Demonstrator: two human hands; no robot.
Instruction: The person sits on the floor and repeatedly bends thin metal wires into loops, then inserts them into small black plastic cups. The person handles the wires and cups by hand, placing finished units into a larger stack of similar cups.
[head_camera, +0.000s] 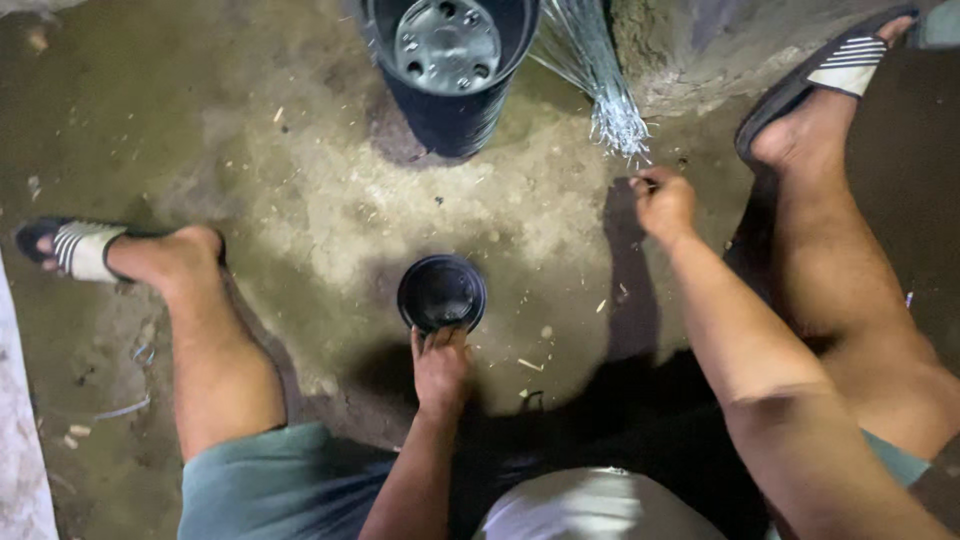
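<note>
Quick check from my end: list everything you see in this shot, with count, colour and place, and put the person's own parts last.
Small pot: one, black, on the floor at centre, rim held by the left hand.
Large pot: one, black with holes in its base, top centre.
Wire bundle: one, silvery, top, right of the large pot, ends near the right hand.
Floor: grey-brown, littered with pale chips.
Sandals: two, dark with white striped straps, far left and top right.
Shorts: teal, bottom.
Left hand: grips the small pot's near rim.
Right hand: closed at the wire ends; whether it holds a wire is unclear.
</note>
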